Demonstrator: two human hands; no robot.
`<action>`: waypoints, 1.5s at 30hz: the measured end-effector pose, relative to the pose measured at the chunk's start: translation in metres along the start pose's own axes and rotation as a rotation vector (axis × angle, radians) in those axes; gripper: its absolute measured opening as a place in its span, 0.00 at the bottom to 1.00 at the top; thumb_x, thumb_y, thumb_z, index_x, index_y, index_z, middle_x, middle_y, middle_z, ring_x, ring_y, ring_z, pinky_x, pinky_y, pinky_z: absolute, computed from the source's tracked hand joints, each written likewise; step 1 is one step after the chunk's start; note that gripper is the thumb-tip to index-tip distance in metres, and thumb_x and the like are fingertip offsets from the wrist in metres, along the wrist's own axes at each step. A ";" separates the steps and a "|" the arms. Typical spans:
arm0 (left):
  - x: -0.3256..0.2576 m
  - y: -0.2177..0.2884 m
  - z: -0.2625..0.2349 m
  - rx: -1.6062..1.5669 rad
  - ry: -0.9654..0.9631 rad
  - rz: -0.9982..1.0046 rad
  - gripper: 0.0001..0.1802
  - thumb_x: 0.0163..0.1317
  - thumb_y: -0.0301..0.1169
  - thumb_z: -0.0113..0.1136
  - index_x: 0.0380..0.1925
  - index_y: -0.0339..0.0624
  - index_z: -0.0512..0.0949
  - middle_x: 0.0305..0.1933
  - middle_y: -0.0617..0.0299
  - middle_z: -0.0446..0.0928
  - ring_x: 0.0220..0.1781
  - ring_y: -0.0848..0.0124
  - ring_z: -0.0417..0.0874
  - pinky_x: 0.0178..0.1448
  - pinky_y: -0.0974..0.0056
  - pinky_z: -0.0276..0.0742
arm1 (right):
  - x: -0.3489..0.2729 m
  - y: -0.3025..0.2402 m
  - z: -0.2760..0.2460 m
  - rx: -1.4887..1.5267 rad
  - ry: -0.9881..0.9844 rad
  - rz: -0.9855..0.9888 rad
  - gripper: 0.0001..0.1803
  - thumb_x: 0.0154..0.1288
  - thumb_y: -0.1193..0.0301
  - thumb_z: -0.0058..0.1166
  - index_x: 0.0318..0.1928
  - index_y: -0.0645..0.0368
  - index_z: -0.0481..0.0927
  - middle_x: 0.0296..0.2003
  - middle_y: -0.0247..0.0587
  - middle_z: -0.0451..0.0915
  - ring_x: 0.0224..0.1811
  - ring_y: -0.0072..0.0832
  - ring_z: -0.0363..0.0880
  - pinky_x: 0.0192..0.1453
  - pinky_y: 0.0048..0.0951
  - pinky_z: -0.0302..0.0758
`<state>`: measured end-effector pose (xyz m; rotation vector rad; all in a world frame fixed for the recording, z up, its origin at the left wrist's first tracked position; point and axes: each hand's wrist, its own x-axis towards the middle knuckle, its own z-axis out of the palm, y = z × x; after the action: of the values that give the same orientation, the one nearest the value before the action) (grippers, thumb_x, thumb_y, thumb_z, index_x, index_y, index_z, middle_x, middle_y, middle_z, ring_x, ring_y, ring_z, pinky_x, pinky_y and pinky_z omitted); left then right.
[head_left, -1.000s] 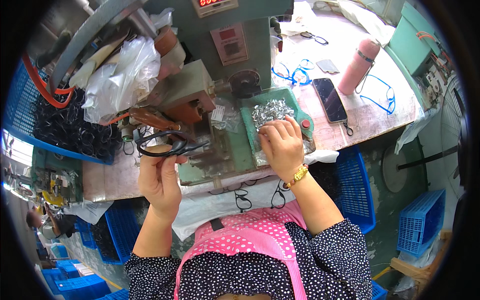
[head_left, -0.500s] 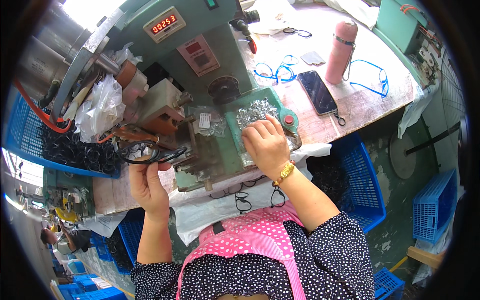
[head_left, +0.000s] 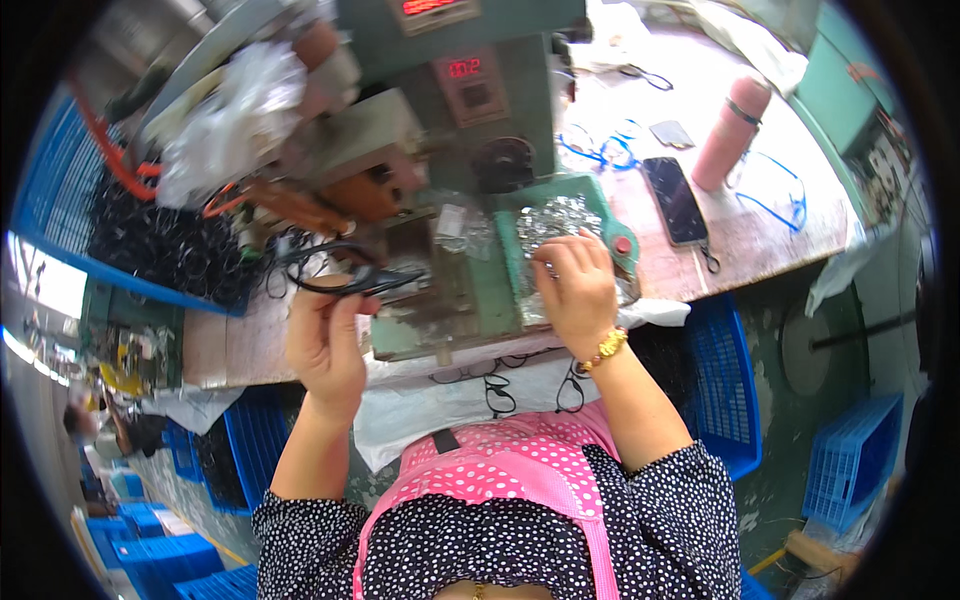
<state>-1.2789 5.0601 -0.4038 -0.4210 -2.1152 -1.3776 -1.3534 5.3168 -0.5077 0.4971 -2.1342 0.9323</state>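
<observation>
Head view. The left hand (head_left: 328,340), raised in front of the machine (head_left: 520,80) at the near edge of the workbench (head_left: 740,255), pinches a dark glasses frame (head_left: 372,279) between thumb and fingers. The frame lies crosswise at the fingertips: its rims stand above and beyond the grip, and slender dark parts project to the right, past the thumb; blur obscures the finer outline. The right hand (head_left: 578,290), fingers bent, is at the green tray (head_left: 585,187), over the near part of its pile of shiny metal pieces (head_left: 560,215). Whether its thumb and fingertips close on a piece cannot be told. Right of the tray, a phone (head_left: 676,200) lies toward the workbench's near edge, and a pink bottle (head_left: 730,135) stands just beyond it. A blue basket (head_left: 190,290) of dark pieces occupies the left end.
</observation>
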 end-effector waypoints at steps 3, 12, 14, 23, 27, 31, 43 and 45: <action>-0.001 0.007 -0.002 0.109 0.022 0.118 0.08 0.62 0.13 0.59 0.42 0.29 0.79 0.38 0.52 0.82 0.37 0.66 0.86 0.43 0.68 0.80 | -0.001 0.000 0.002 0.080 0.099 0.053 0.06 0.61 0.79 0.61 0.38 0.59 0.79 0.39 0.43 0.85 0.44 0.43 0.83 0.61 0.47 0.77; -0.008 0.026 -0.013 0.390 -0.280 0.512 0.18 0.47 0.20 0.71 0.41 0.36 0.82 0.34 0.55 0.83 0.30 0.60 0.84 0.31 0.61 0.78 | -0.011 0.003 0.002 0.234 0.082 0.255 0.05 0.69 0.81 0.57 0.43 0.62 0.76 0.36 0.44 0.81 0.37 0.38 0.81 0.44 0.35 0.78; -0.013 0.023 -0.016 0.395 -0.276 0.511 0.19 0.45 0.22 0.73 0.40 0.35 0.82 0.33 0.55 0.83 0.28 0.59 0.83 0.29 0.60 0.77 | -0.009 0.000 0.000 0.234 0.073 0.237 0.05 0.67 0.82 0.58 0.43 0.63 0.78 0.34 0.43 0.79 0.34 0.36 0.79 0.41 0.33 0.78; -0.043 0.001 -0.020 0.391 -0.339 0.442 0.15 0.49 0.24 0.71 0.38 0.38 0.81 0.33 0.60 0.81 0.27 0.65 0.79 0.29 0.62 0.74 | -0.002 -0.007 -0.006 0.120 0.005 0.157 0.06 0.65 0.83 0.59 0.41 0.64 0.82 0.34 0.42 0.79 0.35 0.34 0.80 0.41 0.31 0.77; -0.054 -0.007 -0.018 0.410 -0.369 0.414 0.13 0.50 0.25 0.70 0.38 0.38 0.81 0.33 0.60 0.80 0.28 0.65 0.80 0.30 0.62 0.75 | -0.002 -0.006 -0.006 0.087 -0.012 0.126 0.09 0.65 0.84 0.59 0.44 0.62 0.85 0.35 0.41 0.79 0.35 0.32 0.80 0.40 0.29 0.77; -0.061 -0.012 -0.018 0.437 -0.383 0.390 0.11 0.52 0.26 0.69 0.37 0.39 0.80 0.32 0.61 0.80 0.28 0.65 0.80 0.30 0.62 0.75 | -0.002 -0.006 -0.005 0.103 -0.022 0.150 0.09 0.65 0.83 0.59 0.45 0.62 0.85 0.35 0.42 0.80 0.35 0.31 0.81 0.40 0.29 0.78; -0.076 -0.023 -0.012 0.387 -0.456 0.279 0.11 0.55 0.28 0.71 0.37 0.40 0.82 0.32 0.59 0.81 0.29 0.62 0.83 0.33 0.61 0.78 | -0.003 -0.005 -0.006 0.116 -0.045 0.143 0.08 0.65 0.84 0.56 0.41 0.62 0.85 0.35 0.43 0.85 0.40 0.40 0.86 0.63 0.43 0.77; -0.075 -0.029 -0.018 0.361 -0.442 0.243 0.11 0.55 0.28 0.72 0.38 0.40 0.83 0.33 0.59 0.83 0.30 0.62 0.84 0.33 0.62 0.79 | -0.001 -0.007 -0.007 0.107 -0.046 0.119 0.08 0.64 0.84 0.57 0.41 0.62 0.85 0.35 0.43 0.85 0.41 0.40 0.85 0.63 0.42 0.77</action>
<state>-1.2303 5.0352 -0.4655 -0.8597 -2.4973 -0.7920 -1.3449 5.3172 -0.5019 0.4516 -2.1827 1.1157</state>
